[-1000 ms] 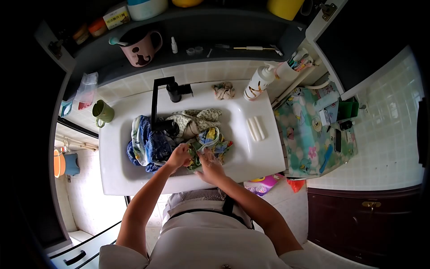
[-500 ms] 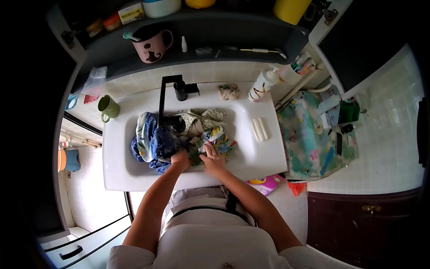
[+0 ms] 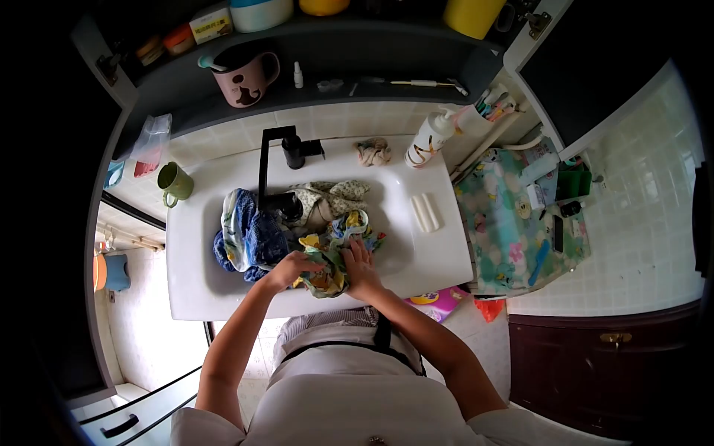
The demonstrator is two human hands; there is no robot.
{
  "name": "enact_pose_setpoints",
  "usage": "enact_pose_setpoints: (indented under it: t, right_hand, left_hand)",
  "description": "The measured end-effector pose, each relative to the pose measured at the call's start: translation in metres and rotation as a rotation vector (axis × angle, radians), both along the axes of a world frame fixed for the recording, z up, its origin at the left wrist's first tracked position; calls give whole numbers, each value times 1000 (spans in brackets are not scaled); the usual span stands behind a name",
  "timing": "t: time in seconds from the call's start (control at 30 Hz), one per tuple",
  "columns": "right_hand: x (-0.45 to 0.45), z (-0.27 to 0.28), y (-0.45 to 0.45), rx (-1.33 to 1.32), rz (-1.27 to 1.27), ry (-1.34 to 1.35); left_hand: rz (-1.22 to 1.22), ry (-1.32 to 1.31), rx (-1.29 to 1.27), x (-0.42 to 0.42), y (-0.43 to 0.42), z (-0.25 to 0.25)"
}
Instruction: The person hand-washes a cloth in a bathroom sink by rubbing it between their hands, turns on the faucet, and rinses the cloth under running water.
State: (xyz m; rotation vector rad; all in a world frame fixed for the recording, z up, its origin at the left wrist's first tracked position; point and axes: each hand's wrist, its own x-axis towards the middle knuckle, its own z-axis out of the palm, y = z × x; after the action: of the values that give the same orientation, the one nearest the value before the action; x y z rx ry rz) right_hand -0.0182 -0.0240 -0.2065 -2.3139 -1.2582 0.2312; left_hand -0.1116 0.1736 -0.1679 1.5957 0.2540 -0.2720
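A yellow, green and blue patterned cloth [image 3: 326, 269] is bunched up at the front of the white sink [image 3: 195, 291]. My left hand [image 3: 292, 269] pinches its left side with closed fingers. My right hand [image 3: 361, 272] lies against its right side, fingers spread. Left of my hands, a blue and white cloth [image 3: 256, 236] is heaped in the basin, and a beige patterned cloth [image 3: 331, 199] lies behind. The black faucet [image 3: 266, 171] reaches over the pile.
On the sink's right side lies a white soap bar [image 3: 425, 213]; a pump bottle [image 3: 429, 141] and a crumpled cloth [image 3: 373, 152] stand at the back. A green cup [image 3: 174, 183] is at the back left. Above, a dark shelf holds a pink mug [image 3: 245, 80].
The patterned cloth has come up toward the sink's front edge, with more yellow showing. My left hand has risen slightly and now grips its left side; my right hand has shifted a little.
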Motion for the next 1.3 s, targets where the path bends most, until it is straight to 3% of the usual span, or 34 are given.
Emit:
enact_pose_setpoints:
  t: [0.03,0.07,0.17,0.2,0.33,0.57,0.6,0.7,0.77,0.83,0.87,0.9,0.97,1.0,1.07,1.2,1.3]
  right_hand:
    - [1,8,6,-14,-6,-24]
    - [3,18,6,68,6,-11]
    - [10,41,11,256,-1,196]
    - [10,59,14,433,-42,142]
    - [23,113,1,481,-120,216]
    - [47,167,-9,534,-206,96]
    - [46,170,-5,643,-249,138]
    - [51,185,-4,682,-325,-21]
    - [54,188,-4,677,-287,-159]
    - [61,194,-1,689,-176,-364]
    - [60,204,2,720,-169,-247]
    - [59,214,6,753,-166,-131]
    - [50,228,14,905,-250,451]
    - [54,233,14,1049,-129,766]
    - [57,233,17,1144,-106,840]
    - [49,243,16,1199,-60,930]
    - [52,237,18,1049,-63,789]
  left_hand:
    - [-17,-126,48,-2,-1,19]
    - [121,112,-244,0,-6,40]
    - [189,-144,-191,-1,-21,90]
    - [181,-163,-250,2,-22,99]
    - [117,-95,-338,19,-27,139]
    - [153,-386,-497,40,-41,197]
    - [141,-401,-543,43,-39,194]
    - [273,-637,38,55,-33,158]
    - [306,-642,295,53,-34,134]
    - [217,-604,96,49,-49,123]
    - [233,-577,-56,47,-60,117]
    - [235,-579,-46,51,-62,108]
    - [237,-462,-294,52,-69,110]
    - [236,-429,-157,52,-68,108]
    - [232,-362,117,55,-67,100]
    - [148,-410,946,54,-56,84]
    - [20,-262,817,52,-46,61]
